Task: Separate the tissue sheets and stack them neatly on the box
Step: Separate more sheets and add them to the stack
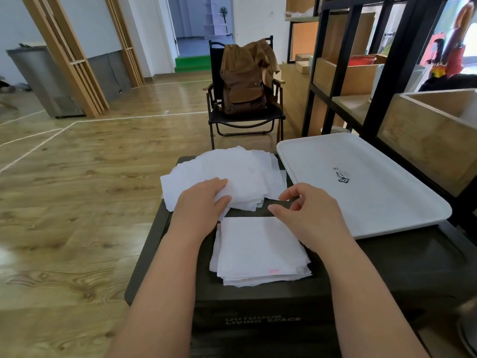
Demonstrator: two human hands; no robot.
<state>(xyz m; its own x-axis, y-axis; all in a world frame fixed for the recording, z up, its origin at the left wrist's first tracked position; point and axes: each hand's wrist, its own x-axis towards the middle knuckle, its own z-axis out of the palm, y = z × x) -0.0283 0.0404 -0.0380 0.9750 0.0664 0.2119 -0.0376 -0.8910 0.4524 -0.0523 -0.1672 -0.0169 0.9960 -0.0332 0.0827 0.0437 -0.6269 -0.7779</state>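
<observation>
A loose, fanned pile of white tissue sheets [232, 174] lies on the far part of the dark box [387, 262]. A squared stack of tissue sheets [258, 251] sits nearer to me on the same lid. My left hand [204, 202] rests on the near edge of the loose pile, its thumb tucked under a sheet and fingers on top, pinching it. My right hand [307, 210] hovers just past the far right corner of the neat stack, fingers loosely curled with nothing in them.
A white plastic tray [374, 202] lies on the box to the right, partly overhanging. A black shelf frame with wooden crates [426, 130] stands on the right. A folding chair with a brown backpack [245, 83] stands ahead on the wooden floor.
</observation>
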